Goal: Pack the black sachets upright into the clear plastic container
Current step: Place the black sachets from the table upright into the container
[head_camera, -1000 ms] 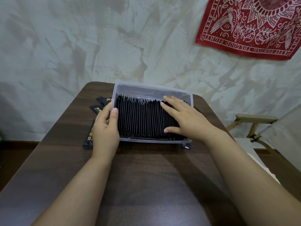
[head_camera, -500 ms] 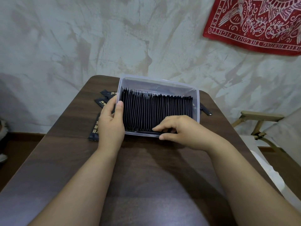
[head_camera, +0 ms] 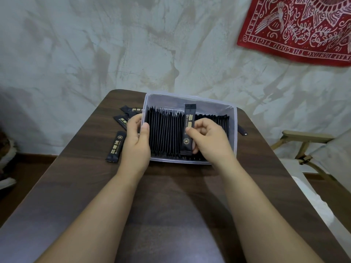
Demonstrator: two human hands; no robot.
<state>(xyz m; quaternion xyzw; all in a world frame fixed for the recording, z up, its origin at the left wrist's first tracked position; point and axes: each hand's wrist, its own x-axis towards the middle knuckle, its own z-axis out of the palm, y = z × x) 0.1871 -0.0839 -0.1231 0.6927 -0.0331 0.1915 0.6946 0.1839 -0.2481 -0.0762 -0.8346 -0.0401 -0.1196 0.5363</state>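
Over the clear plastic container [head_camera: 167, 100], my right hand [head_camera: 210, 141] pinches one black sachet [head_camera: 189, 130] above the packed row [head_camera: 167, 133]; left hand [head_camera: 135, 143] grips the left wall. I'd turn it edge-on, then slot it in.

Home, red bandana [head_camera: 302, 25] (wall-hung), folding chair [head_camera: 303, 144]

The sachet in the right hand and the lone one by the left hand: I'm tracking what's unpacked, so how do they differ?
The held sachet is pinched by the right hand; the loose sachet lies untouched on the table. The held sachet is over the packed row in the clear plastic container; the loose sachet sits outside it, beside the left hand. Both are black with gold print.
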